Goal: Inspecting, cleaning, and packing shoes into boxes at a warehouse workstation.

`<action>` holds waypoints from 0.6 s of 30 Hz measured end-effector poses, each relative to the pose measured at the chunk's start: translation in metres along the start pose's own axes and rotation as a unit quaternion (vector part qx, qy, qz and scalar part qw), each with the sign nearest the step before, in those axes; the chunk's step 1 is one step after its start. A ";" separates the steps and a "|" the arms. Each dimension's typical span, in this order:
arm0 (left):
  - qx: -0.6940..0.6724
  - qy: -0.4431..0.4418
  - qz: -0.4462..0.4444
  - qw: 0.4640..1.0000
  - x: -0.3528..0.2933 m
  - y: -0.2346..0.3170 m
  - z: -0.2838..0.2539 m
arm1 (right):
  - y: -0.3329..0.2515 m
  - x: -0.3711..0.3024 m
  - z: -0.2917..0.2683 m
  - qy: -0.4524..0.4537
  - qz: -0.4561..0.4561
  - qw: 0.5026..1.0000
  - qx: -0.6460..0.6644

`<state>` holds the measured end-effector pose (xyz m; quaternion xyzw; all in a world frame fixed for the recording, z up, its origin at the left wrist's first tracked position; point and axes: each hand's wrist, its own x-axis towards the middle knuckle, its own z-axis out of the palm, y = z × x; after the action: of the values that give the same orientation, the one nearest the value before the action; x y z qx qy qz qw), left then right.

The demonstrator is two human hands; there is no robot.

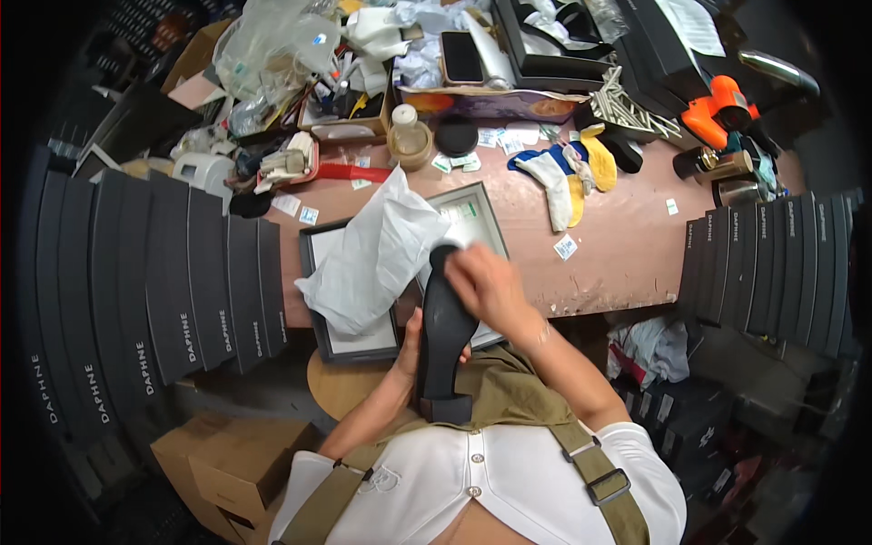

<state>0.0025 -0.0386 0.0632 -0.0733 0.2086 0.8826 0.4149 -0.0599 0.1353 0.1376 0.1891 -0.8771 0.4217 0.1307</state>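
Note:
A black heeled shoe (447,318) is held sole-up in front of my chest, its toe pointing away and its block heel (447,409) toward me. My left hand (409,350) is wrapped round its middle from below. At the toe end, my right hand (486,286) presses curled fingers against the sole; whatever they hold, if anything, is hidden. Just beyond lies an open grey shoe box (490,218), partly under the shoe and hands. Crumpled white tissue paper (377,259) covers much of it.
Rows of dark shoe boxes (173,282) stand at the left, more boxes (767,263) at the right. Across the table (618,263) lie gloves (549,182), a bottle (409,136), a phone (461,57) and an orange tool (720,109). A cardboard box (232,463) sits below left.

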 end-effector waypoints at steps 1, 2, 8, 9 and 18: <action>0.004 0.030 0.008 1.000 -0.003 0.004 0.007 | -0.017 -0.010 -0.002 0.003 -0.024 1.000 0.007; -0.009 0.102 0.014 0.995 -0.004 0.004 0.016 | -0.048 -0.022 -0.009 -0.056 -0.048 0.996 0.045; 0.134 0.128 0.028 0.982 -0.005 0.010 0.027 | 0.039 -0.010 0.010 0.022 0.169 0.981 0.093; 0.176 0.198 0.074 0.961 0.001 0.020 0.023 | 0.023 -0.018 0.004 0.049 0.182 0.973 0.133; 0.204 0.366 0.328 0.846 -0.010 0.080 0.008 | -0.069 -0.037 -0.009 -0.002 0.076 0.996 0.042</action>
<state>-0.0521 -0.0875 0.0983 -0.2318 0.5328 0.8139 0.0000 0.0046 0.1115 0.1765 0.1278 -0.8705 0.4670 0.0884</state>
